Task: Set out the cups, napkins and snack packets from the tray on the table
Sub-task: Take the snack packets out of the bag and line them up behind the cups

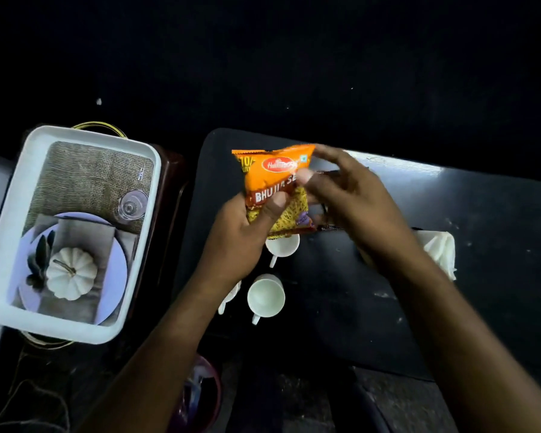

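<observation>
My left hand (pixel 247 232) grips the lower part of an orange snack packet (pixel 272 179) and holds it upright above the dark table (pixel 481 214). My right hand (pixel 350 195) is blurred and pinches the packet's right edge, thumb on its front. Dark edges of a second packet (pixel 330 228) show behind it, under my right palm. Two white cups (pixel 283 246) (pixel 265 297) stand on the table below the packet; a third cup (pixel 230 296) is mostly hidden by my left wrist. Folded white napkins (pixel 439 251) lie to the right, past my right forearm.
The white tray (pixel 75 334) sits at the left on a dark stand, its base printed with a plate and pumpkin picture. A round dark container (pixel 200 392) stands near the bottom between my arms. The surroundings are very dark.
</observation>
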